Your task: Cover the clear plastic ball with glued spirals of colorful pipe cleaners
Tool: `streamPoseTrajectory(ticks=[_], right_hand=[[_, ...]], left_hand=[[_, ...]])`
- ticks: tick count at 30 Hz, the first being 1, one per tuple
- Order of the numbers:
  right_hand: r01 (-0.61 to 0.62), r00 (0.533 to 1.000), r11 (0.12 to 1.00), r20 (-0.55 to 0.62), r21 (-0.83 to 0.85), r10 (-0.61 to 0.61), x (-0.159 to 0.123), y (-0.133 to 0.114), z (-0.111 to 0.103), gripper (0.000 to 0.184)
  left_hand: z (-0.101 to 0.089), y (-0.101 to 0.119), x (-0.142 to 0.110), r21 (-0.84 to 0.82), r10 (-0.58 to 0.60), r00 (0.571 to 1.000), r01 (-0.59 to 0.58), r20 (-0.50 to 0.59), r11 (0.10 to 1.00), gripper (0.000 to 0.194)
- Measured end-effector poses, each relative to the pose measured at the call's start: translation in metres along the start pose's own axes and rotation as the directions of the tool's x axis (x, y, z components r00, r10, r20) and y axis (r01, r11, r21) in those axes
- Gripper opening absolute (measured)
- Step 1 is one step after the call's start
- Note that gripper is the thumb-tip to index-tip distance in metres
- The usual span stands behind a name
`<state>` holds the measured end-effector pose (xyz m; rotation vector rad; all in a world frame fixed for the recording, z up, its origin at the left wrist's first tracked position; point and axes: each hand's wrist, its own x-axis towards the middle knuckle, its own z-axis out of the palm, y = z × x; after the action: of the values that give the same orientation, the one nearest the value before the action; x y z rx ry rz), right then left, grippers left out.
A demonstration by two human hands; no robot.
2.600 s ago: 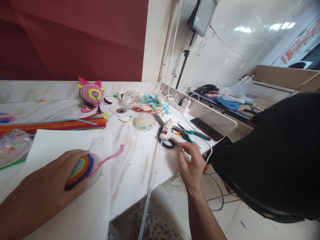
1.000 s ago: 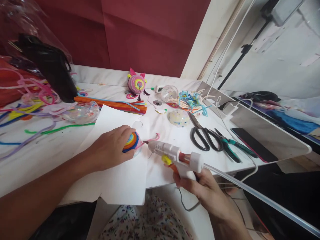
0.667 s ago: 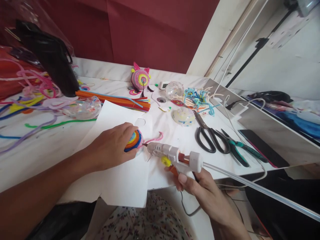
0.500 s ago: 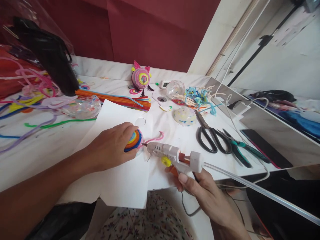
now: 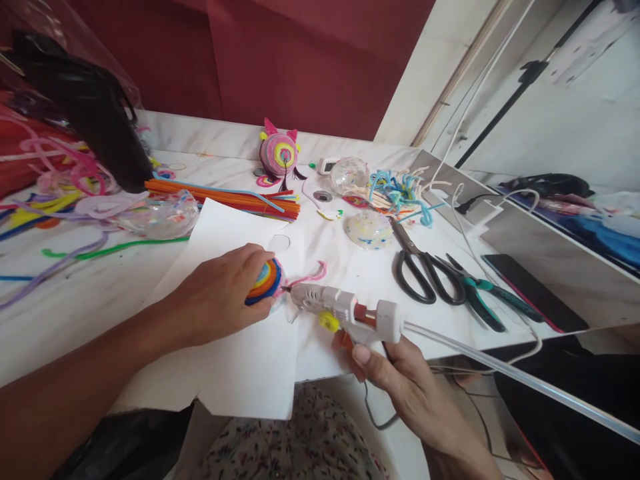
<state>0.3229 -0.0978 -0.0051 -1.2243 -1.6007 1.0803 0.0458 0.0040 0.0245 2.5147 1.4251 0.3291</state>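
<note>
My left hand (image 5: 220,293) is closed around a rainbow-striped round piece of coiled pipe cleaner (image 5: 266,280) above white card (image 5: 240,373); its fingers cover the piece's left side. A pink pipe cleaner (image 5: 313,272) trails right from the piece's edge. In my right hand (image 5: 400,373) is a white hot glue gun (image 5: 330,303) with an orange trigger and a yellow knob. The gun's nozzle points left, at the pink edge of the piece; whether they touch, I cannot tell. From the gun's back a long clear glue stick (image 5: 500,367) runs to the lower right.
Black-handled scissors (image 5: 425,267), green-handled pliers (image 5: 485,293) and a phone (image 5: 530,290) lie right. Behind are a pink pipe-cleaner figure (image 5: 279,157), clear speckled domes (image 5: 369,230) and orange pipe cleaners (image 5: 220,200). A white cable (image 5: 465,227) crosses the right side.
The view has shifted very slightly. Both hands hold the same things, and the glue gun's nozzle stays by the pink edge of the striped piece.
</note>
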Motion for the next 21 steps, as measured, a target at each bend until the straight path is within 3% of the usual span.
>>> streamPoseTrajectory(ticks=[7,11,16,21], right_hand=[[-0.027,1.000,0.999,0.005,-0.031,0.027,-0.001,-0.003,0.001,0.043],[-0.043,0.999,0.999,0.010,0.007,0.043,-0.002,-0.001,0.001,0.044],[-0.037,0.999,0.998,0.025,0.048,0.036,-0.002,-0.002,0.003,0.036],[-0.050,0.998,0.998,0.026,0.043,0.049,-0.003,-0.004,0.001,0.032]], left_hand=[[0.006,-0.007,0.000,0.004,0.031,0.998,-0.031,-0.054,1.000,0.056],[0.004,-0.006,0.000,-0.001,0.010,1.000,-0.010,-0.012,1.000,0.056],[0.011,-0.014,-0.001,-0.021,0.037,0.996,-0.039,-0.079,0.999,0.055],[0.011,-0.014,-0.001,-0.029,0.049,0.996,-0.052,-0.077,0.998,0.053]])
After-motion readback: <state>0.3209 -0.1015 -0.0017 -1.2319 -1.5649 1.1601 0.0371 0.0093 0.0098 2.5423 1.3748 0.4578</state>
